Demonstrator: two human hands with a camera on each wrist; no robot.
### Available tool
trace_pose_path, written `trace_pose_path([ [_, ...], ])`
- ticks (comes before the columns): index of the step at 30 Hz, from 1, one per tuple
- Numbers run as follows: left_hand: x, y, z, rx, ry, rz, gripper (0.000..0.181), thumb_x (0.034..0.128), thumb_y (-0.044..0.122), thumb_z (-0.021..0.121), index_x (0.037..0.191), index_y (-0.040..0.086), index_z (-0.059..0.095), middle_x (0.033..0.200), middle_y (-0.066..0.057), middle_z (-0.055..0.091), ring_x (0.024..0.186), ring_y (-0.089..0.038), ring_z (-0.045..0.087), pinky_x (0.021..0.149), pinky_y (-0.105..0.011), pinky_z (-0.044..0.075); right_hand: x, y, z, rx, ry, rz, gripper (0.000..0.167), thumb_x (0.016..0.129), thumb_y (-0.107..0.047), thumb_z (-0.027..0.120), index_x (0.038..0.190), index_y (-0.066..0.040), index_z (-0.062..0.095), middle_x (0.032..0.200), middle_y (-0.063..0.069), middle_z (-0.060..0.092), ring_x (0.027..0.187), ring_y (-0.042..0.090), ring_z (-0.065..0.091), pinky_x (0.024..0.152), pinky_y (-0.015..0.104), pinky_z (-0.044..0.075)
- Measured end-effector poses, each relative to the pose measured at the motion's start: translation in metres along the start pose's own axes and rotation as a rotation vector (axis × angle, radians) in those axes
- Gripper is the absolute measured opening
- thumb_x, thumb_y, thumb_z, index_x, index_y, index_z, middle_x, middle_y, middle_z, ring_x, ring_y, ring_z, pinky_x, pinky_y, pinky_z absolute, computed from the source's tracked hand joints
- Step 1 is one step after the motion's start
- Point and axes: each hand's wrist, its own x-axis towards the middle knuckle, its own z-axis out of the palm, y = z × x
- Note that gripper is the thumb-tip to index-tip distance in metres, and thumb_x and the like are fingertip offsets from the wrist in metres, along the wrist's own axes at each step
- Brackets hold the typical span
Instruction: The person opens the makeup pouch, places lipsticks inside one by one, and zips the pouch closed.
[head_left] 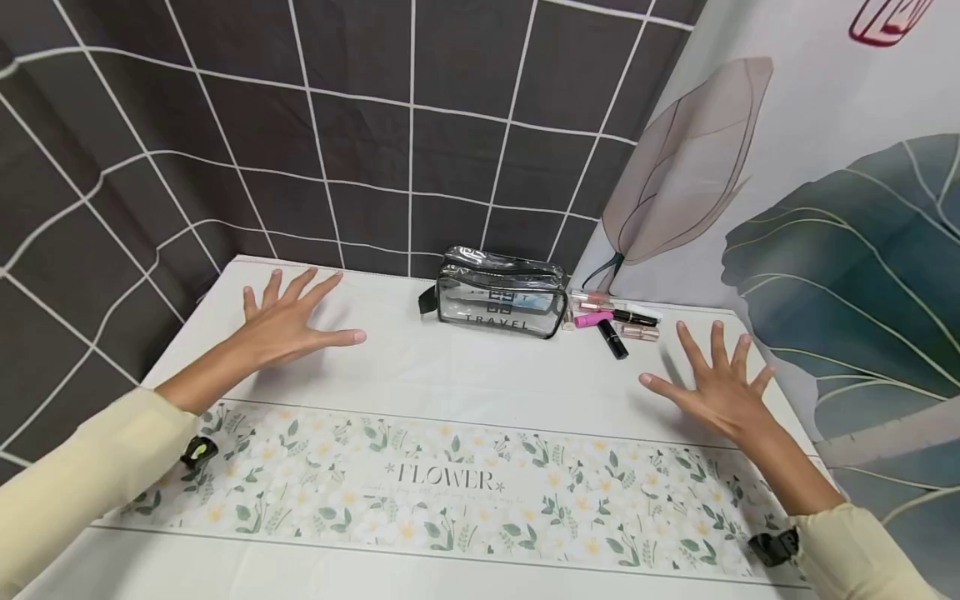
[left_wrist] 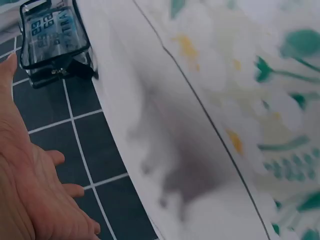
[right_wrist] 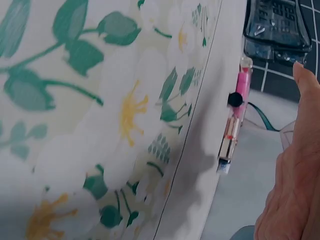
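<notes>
With fingers spread, my left hand (head_left: pixel 285 329) hovers over the left part of the white table, touching nothing. My right hand (head_left: pixel 722 390) is likewise spread in the air on the right, its shadow falling on the cloth. A clear pouch (head_left: pixel 498 310) with black trim and the word TRAVEL stands at the back middle, between the hands. Something light blue shows through its front. Beside the pouch lies a small pile of cosmetics, nearest my right hand: a pink tube (head_left: pixel 592 319), a black tube (head_left: pixel 613 340), and several clear or pinkish ones, partly overlapping.
The white tablecloth (head_left: pixel 420 375) carries a floral band (head_left: pixel 450 492) printed FLOWER across its front. Behind the table hangs a dark curtain with a white grid (head_left: pixel 360 142). On the right is a pale curtain (head_left: pixel 810 92) with large leaf prints.
</notes>
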Motion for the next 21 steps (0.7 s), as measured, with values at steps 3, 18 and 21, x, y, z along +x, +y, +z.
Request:
trace_pose_path([
  [3,0.005,0.008,0.000,-0.005,-0.008,0.024,0.121,0.0909,0.089,0.064,0.184,0.029,0.016,0.191,-0.022,0.006,0.170,-0.068,-0.011,0.125,-0.095,-0.012,0.000,-0.005,0.000,-0.004,0.004,-0.006,0.123,0.097,-0.088,0.055,0.182,-0.026,-0.009,0.180,0.032,-0.029,0.160,0.073,-0.030,0.112,0.104,-0.016],
  [18,0.030,0.045,0.004,-0.095,-0.013,0.082,0.113,0.0948,0.086,0.062,0.184,0.029,0.020,0.192,-0.018,0.012,0.175,-0.058,-0.007,0.135,-0.086,-0.005,0.001,-0.029,0.003,-0.015,-0.012,-0.061,0.122,0.096,-0.090,0.055,0.183,-0.029,-0.006,0.183,0.029,-0.026,0.164,0.069,-0.026,0.124,0.094,-0.016],
  [21,0.037,0.049,0.004,-0.122,-0.003,0.108,0.110,0.0973,0.082,0.061,0.184,0.027,0.020,0.191,-0.019,0.015,0.176,-0.055,0.002,0.137,-0.083,0.002,0.002,-0.036,0.003,-0.022,-0.020,-0.079,0.121,0.096,-0.090,0.056,0.184,-0.030,-0.003,0.185,0.032,-0.018,0.165,0.070,-0.021,0.127,0.093,-0.013],
])
